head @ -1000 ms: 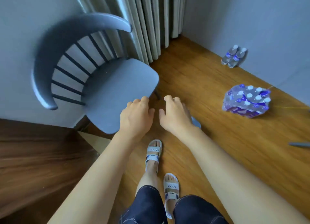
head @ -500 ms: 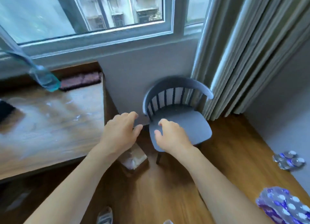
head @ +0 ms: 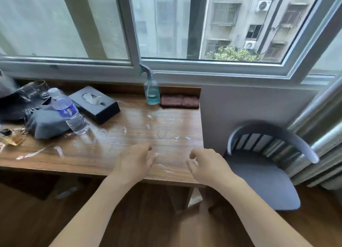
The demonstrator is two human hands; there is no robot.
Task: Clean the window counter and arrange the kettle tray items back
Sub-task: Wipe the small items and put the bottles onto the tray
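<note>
The wooden window counter [head: 172, 128] stretches under the window, with several white scraps and smears scattered over it. A teal spray bottle [head: 151, 91] stands at the back by the window frame, and a folded brown cloth [head: 179, 101] lies just right of it. My left hand [head: 135, 162] hovers over the counter's front edge with loosely curled fingers, holding nothing. My right hand [head: 207, 165] hangs beside it at the counter's right corner, fingers apart and empty. A black tray [head: 11, 106] with glassware sits at the far left, partly cut off.
A black tissue box [head: 96, 104], a water bottle [head: 68, 113] and a grey cloth bundle [head: 46, 122] crowd the counter's left side. A grey chair [head: 262, 172] stands right of the counter against the curtains [head: 322, 128].
The view has swung up from the floor and chair to the counter and window. Both hands have moved from over the chair to the counter's front edge, still empty.
</note>
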